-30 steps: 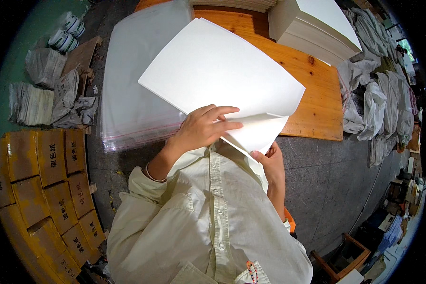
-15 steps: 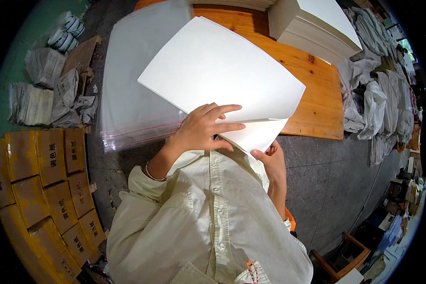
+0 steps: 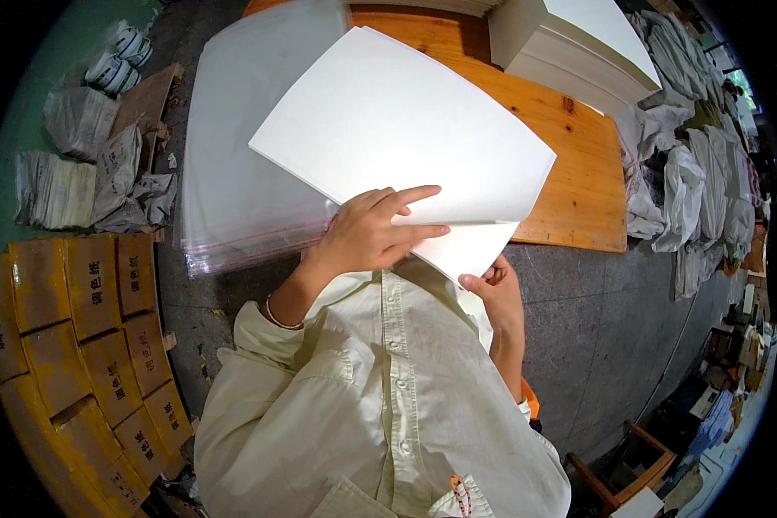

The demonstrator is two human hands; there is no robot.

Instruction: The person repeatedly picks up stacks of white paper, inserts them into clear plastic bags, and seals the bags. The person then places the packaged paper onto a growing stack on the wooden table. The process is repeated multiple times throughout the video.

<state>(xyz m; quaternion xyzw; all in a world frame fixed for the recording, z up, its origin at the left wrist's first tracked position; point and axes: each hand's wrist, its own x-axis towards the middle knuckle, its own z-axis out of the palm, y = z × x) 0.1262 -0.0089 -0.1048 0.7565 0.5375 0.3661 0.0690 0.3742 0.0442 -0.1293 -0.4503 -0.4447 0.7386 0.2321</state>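
Observation:
A thin stack of large white paper sheets (image 3: pixel 397 129) lies slanted across the table edge and over clear plastic sleeves. Its near part bends at a crease, and a white flap (image 3: pixel 462 246) slopes toward my shirt. My left hand (image 3: pixel 371 231) rests on the paper near this bend, index and middle fingers stretched out and apart; its thumb is hidden. At the flap's lower corner, my right hand (image 3: pixel 495 289) pinches the paper between thumb and fingers. The clear plastic sleeves (image 3: pixel 242 155) lie left of the sheets, partly covered by them.
Beneath the paper is an orange-brown wooden table (image 3: pixel 578 198). A tall stack of white paper (image 3: pixel 570 60) stands at its far right. Brown cartons (image 3: pixel 95 345) are piled at the left, below wrapped bundles (image 3: pixel 56 190). Pale sacks (image 3: pixel 686 190) heap up at the right.
My left thumb, visible earlier below the index and middle fingers, has drawn in out of sight. The sheets have shifted slightly left. My right hand keeps its pinch on the corner.

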